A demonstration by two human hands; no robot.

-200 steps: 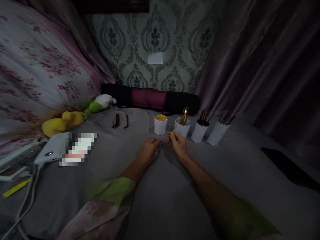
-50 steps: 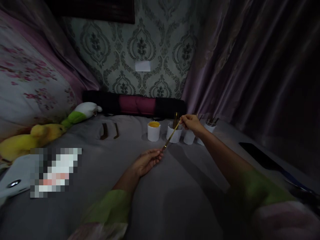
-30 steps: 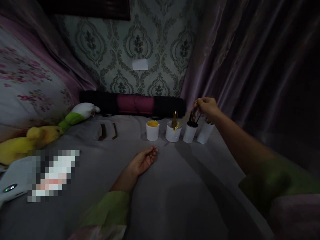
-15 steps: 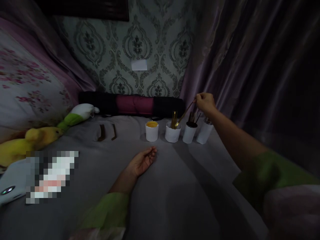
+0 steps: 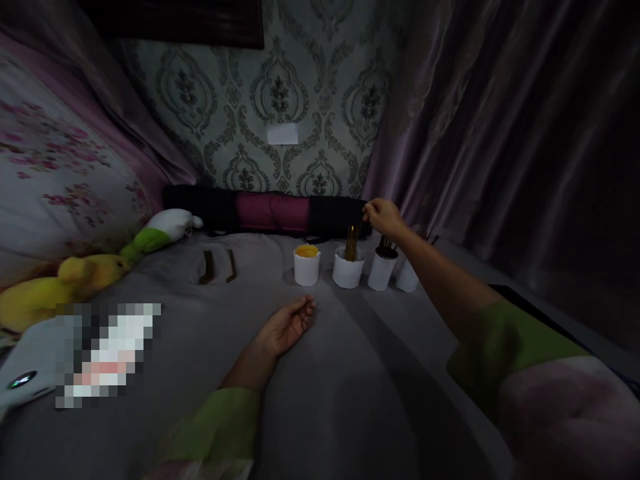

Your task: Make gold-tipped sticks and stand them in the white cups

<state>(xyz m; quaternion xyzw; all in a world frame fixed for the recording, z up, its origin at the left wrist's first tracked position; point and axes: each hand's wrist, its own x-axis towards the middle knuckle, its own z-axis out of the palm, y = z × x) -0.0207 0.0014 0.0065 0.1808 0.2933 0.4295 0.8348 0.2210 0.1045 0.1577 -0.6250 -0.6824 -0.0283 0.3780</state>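
My right hand [image 5: 383, 217] pinches the upper end of a thin dark stick [image 5: 362, 225]. The stick points down at the second white cup [image 5: 349, 272]; its lower end is hard to make out. Upright in that cup stand several shiny gold sticks [image 5: 352, 243]. A third white cup [image 5: 381, 275], under my right forearm, has a dark rim and several thin dark sticks in it. My left hand [image 5: 290, 327] rests on the grey cloth with its fingers loosely curled and nothing in them. Just beyond it is a white cup with yellow inside [image 5: 307, 268].
A fourth white container [image 5: 409, 277] is partly hidden by my right forearm. Dark bent pieces [image 5: 207, 268] lie to the left. A black and maroon roll [image 5: 273, 212] lies along the wall. Plush toys [image 5: 75, 283] and a pale phone-like object [image 5: 30, 360] are at far left.
My right hand has moved left and slightly down, bringing the stick from a slant to nearly upright over the second cup. The left hand stays in place.
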